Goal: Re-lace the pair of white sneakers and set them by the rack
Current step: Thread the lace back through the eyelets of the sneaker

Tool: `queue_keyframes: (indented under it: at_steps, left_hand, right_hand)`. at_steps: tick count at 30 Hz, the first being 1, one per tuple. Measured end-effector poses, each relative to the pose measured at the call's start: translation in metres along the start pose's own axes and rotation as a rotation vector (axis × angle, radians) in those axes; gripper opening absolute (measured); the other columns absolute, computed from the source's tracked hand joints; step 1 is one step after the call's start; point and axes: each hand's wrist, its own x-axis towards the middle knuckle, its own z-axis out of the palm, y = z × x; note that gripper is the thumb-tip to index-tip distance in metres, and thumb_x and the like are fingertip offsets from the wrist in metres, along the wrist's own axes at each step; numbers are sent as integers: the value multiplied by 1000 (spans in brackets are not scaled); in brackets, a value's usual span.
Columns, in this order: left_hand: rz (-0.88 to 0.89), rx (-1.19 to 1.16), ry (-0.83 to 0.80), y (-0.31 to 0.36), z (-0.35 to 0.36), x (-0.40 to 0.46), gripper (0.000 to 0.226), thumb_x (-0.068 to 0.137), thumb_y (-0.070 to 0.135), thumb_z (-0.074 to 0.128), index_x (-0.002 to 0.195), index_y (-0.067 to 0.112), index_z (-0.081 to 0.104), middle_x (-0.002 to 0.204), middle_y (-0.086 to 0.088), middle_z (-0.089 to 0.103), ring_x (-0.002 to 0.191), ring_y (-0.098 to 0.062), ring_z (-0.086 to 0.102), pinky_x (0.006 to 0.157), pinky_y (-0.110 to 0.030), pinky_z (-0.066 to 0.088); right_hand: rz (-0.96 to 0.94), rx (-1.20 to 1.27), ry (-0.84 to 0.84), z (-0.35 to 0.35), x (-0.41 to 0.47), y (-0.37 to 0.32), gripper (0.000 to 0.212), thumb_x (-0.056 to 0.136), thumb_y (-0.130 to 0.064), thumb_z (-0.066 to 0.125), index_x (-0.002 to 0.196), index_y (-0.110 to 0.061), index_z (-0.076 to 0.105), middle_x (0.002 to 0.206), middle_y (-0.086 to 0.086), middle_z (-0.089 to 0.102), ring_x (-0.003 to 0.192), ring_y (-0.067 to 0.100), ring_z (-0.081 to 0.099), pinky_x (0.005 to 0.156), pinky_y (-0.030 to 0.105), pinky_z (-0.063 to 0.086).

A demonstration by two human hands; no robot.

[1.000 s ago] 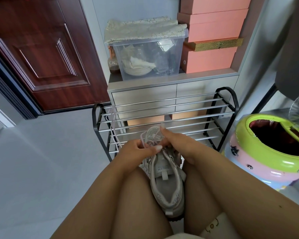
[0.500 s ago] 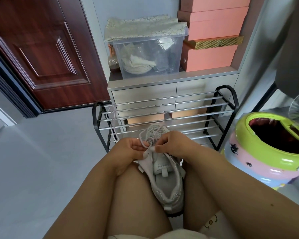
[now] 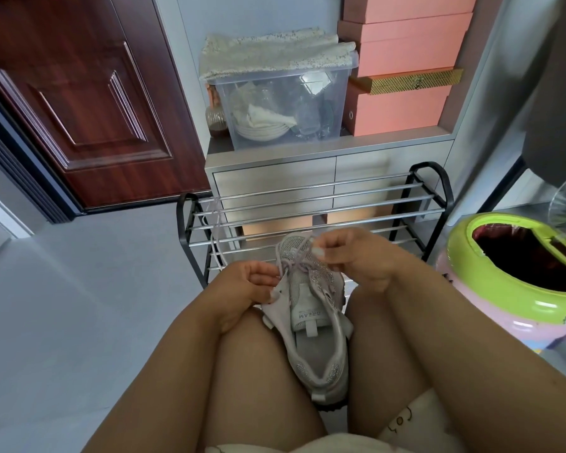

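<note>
One white sneaker [image 3: 311, 318] lies wedged between the person's thighs, toe towards the rack [image 3: 314, 207], heel nearest the camera; mesh toe, glittery trim, tongue label printed; its lace [image 3: 299, 256] is threaded only through the eyelets nearest the toe; a second loose lace [image 3: 217, 230] hangs over the rack's left rails.

Soft, even daylight; sharp centre, wide-angle bending at the edges.

A home entryway: a dark wooden front door [image 3: 76, 103] far left, a metal shoe rack [image 3: 311, 220] against a grey drawer cabinet [image 3: 275, 181], stacked pink storage boxes [image 3: 402, 60] above.
</note>
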Motion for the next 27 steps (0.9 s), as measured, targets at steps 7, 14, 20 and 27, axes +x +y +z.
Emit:
queue_keyframes:
  at_steps: [7,14,20,27]
  left_hand:
    - [-12,21,4,5,8,2,34,78,-18,58,106,-1,63,88,-11,67,77,-18,63,64,-23,52]
    - [-27,-199,78,19,20,13,20,88,26,63,76,10,64,67,-3,54,60,-14,47,61,-28,40]
    - [166,-704,128,40,6,21,23,100,20,42,91,11,61,56,3,50,50,-9,47,66,-27,49]
    - [178,-583,140,57,-4,22,28,101,28,43,92,10,62,49,5,37,38,-6,30,45,-20,39]
  right_hand:
    - [-6,378,-376,1,-3,6,12,87,-14,56,85,-3,56,95,23,68,93,31,68,81,34,57]
    - [51,307,-593,1,-6,-1,26,77,-31,75,76,-9,62,72,11,68,69,24,70,62,26,57]
    - [66,387,-360,-12,-7,-1,20,81,-19,67,70,-10,53,47,1,45,36,12,40,38,15,34]
    - [108,-799,125,2,-4,-9,25,90,-38,60,84,-13,60,74,-2,56,63,9,49,52,22,35]
